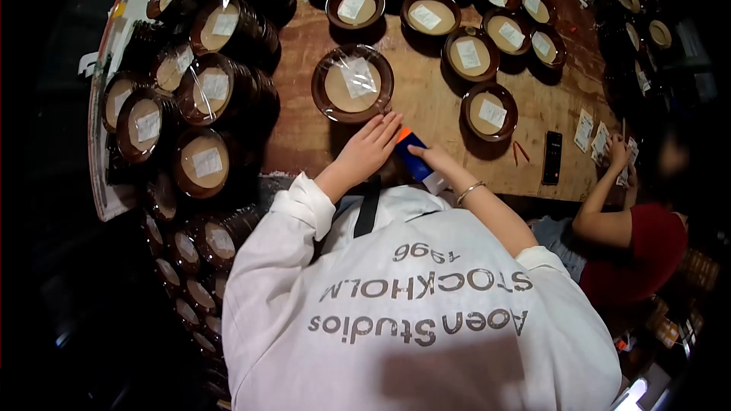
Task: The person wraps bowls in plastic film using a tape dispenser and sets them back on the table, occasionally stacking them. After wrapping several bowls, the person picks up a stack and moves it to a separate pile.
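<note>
My left hand lies flat on the wooden table, fingers stretched toward a brown bowl covered with clear film and a white label. The fingertips stop just short of the bowl's near rim. My right hand, with a thin bracelet on the wrist, grips a small blue tool with an orange tip and a white end. The tool lies between my two hands, its orange tip beside my left fingers. My white printed shirt hides the table's near edge.
Several more labelled brown bowls stand in rows across the back. Tall stacks of bowls crowd the left side. A black device and red sticks lie at right, where a person in a red top handles paper labels.
</note>
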